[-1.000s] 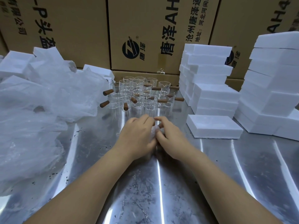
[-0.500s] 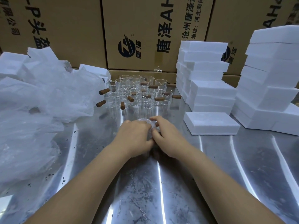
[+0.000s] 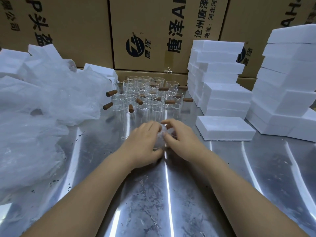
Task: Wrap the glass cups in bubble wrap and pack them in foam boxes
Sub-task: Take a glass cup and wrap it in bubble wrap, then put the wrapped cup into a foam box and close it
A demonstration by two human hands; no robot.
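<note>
A glass cup wrapped in bubble wrap (image 3: pixel 161 136) lies on the steel table at the centre, between my two hands. My left hand (image 3: pixel 145 141) curls round its left side. My right hand (image 3: pixel 179 136) holds the right side, fingers bent over the top of the wrap. Most of the cup is hidden by my fingers. Behind them stands a cluster of several clear glass cups (image 3: pixel 147 96) with brown wooden handles. A single foam box (image 3: pixel 224 128) lies flat just right of my hands.
Tall stacks of white foam boxes (image 3: pixel 220 79) stand at the right and far right (image 3: pixel 290 74). A heap of bubble wrap and plastic (image 3: pixel 39 106) fills the left. Cardboard cartons (image 3: pixel 153 31) wall off the back. The steel table (image 3: pixel 162 194) runs toward me.
The wrapped cup has become more visible between my hands as the fingers shifted around it. The camera has tilted slightly, so the scene sits a little lower in view.
</note>
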